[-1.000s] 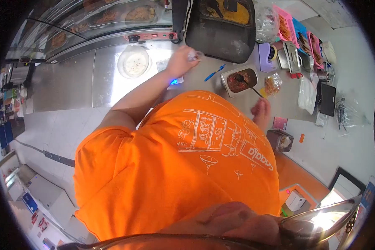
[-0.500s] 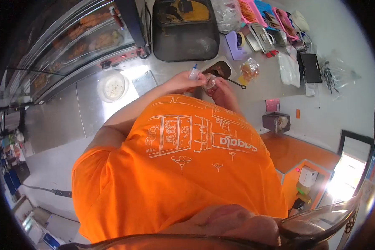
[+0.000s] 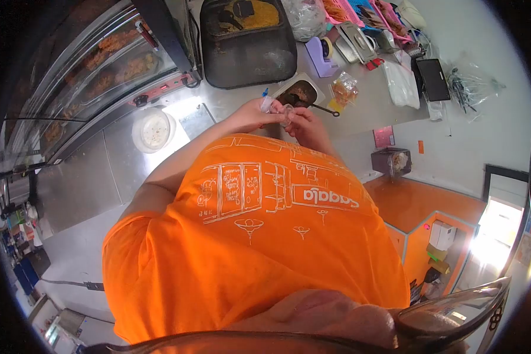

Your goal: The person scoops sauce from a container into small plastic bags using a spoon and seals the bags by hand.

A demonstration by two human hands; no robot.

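My left hand (image 3: 251,117) is closed around a small clear plastic piece with a blue tip (image 3: 266,101), which sticks up past the fingers. Its exact kind is not plain. At my left fingertips, my right hand (image 3: 305,125) pinches a small clear plastic bag (image 3: 287,114); its contents are too small to make out. Just beyond the hands lies a white tub (image 3: 320,94) of dark brown food, with a black-handled utensil (image 3: 326,110) resting across its edge. A clear packet of orange-brown food (image 3: 343,91) lies to the right of it.
A large black pan (image 3: 249,62) sits at the back beside a glass display case (image 3: 109,76) of fried food. To the left stands a round white container (image 3: 153,130). A purple tape dispenser (image 3: 320,58), white bags (image 3: 400,85) and a black phone-like slab (image 3: 434,79) line the right.
My hands have drawn closer together, and my right fingers now pinch the clear bag that showed more openly in them before. The whole view has shifted slightly.
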